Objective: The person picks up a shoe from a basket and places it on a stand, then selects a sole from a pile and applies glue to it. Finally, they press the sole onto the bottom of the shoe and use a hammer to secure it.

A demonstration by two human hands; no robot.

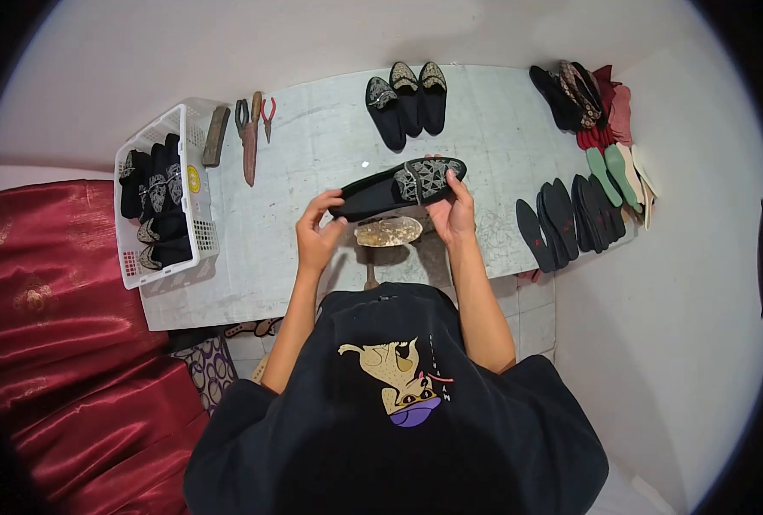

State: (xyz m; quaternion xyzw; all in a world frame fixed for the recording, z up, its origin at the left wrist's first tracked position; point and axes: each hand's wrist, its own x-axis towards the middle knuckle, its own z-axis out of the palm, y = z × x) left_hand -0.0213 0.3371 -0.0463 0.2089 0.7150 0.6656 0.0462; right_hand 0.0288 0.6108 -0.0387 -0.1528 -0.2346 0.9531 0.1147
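Note:
A black slip-on shoe (373, 196) with a silver-patterned toe is held up between my two hands, its toe to the right. My left hand (319, 230) pinches the heel end. Around the toe end, my right hand (453, 209) is closed with the thumb on the patterned upper. Just below the shoe is a worn, sole-shaped metal block (388, 231) on a post. Behind it on the table, several finished-looking black shoes (406, 99) with patterned toes stand side by side.
A white plastic basket (199, 225) of shoes stands at the left. Near it lie a dark block (216, 136), a knife (250, 146), scissors (242, 116) and red-handled pliers (268, 116). Black insoles (558, 223), green insoles (604, 178) and fabric pieces (620, 112) lie at the right.

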